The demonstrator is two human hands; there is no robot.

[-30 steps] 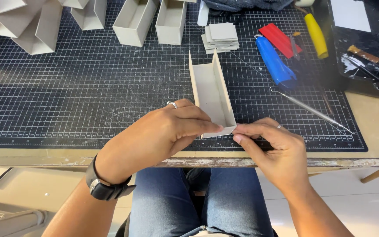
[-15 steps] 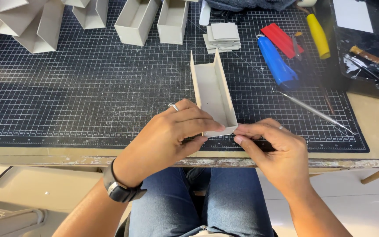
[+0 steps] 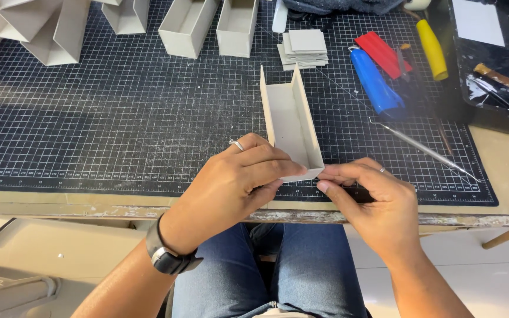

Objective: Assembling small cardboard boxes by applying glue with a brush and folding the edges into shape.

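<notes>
Grey card trough (image 3: pixel 290 121), open-topped, centre frame on cutting mat (image 3: pixel 89 135), running away from viewer. Left hand (image 3: pixel 231 185) fingers clamped on near end wall; right hand (image 3: pixel 378 203) fingertips pinched at same corner. Likely light, stiff but creasable; best held at folds, not thin walls. Finished boxes (image 3: pixel 207 23) top centre, blue knife (image 3: pixel 375 82) upper right.

Both forearms are bare — no sleeves in view. The left hand (image 3: pixel 231 188) wears a slim silver ring on one finger, and a dark wristwatch (image 3: pixel 169 254) with a black strap and metal-edged case sits at that wrist. The right hand (image 3: pixel 378 203) carries a thin ring too. Below — blue denim jeans (image 3: pixel 266 277) cover the legs.
</notes>
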